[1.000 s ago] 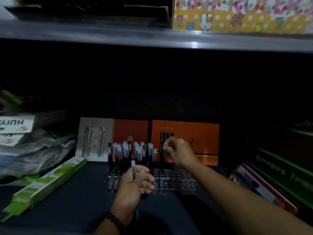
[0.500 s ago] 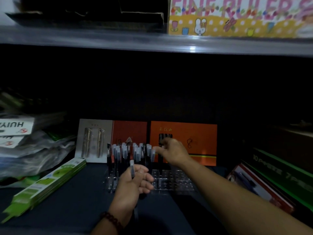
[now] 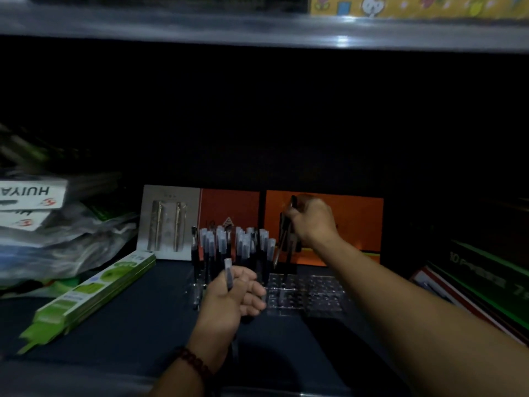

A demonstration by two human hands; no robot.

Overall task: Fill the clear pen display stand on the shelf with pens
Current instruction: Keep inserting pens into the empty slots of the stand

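Note:
The clear pen display stand (image 3: 312, 293) sits on the dark shelf, its right half a grid of bare holes. Several dark pens with pale caps (image 3: 234, 245) stand upright in its left half. My left hand (image 3: 234, 296) hovers in front of the stand and grips one pen (image 3: 228, 272) upright, cap up. My right hand (image 3: 313, 222) is raised above the stand's middle and pinches a dark pen (image 3: 286, 239) that slants down toward the holes.
Orange boxes (image 3: 355, 224) and a grey pen card (image 3: 169, 219) lean behind the stand. A green flat pack (image 3: 88, 296) lies at the left below bagged stock and white boxes (image 3: 31, 193). Dark boxes (image 3: 486, 282) lie at the right. A shelf edge (image 3: 257, 32) runs overhead.
My right hand has risen and shifted right from the standing pens, now holding a dark pen above the stand's middle. My left hand keeps its pen in place.

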